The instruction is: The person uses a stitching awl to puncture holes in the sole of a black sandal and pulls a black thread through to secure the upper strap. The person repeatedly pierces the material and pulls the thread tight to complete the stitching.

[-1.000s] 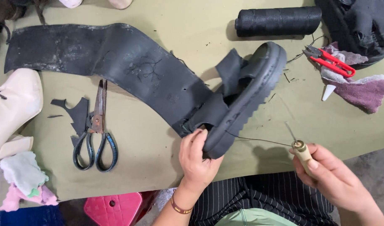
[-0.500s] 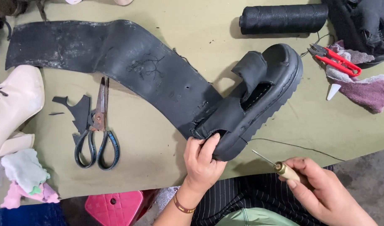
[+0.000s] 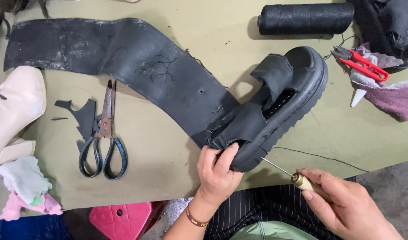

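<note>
Head cam: olive-green table [image 3: 177,186], black shoe [image 3: 275,111] near its front edge. Left hand [image 3: 217,171] clamped on the shoe's toe end, right hand [image 3: 346,204] wrapped around an awl [image 3: 297,178]. Scissors [image 3: 101,133] off left.

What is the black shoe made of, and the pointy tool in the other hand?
The black sandal looks like matte leather or faux leather straps on a chunky, ridged rubber-like sole. The awl in the right hand seems to have a shiny metal needle, a brass-coloured collar and probably a wooden handle, mostly hidden.
</note>
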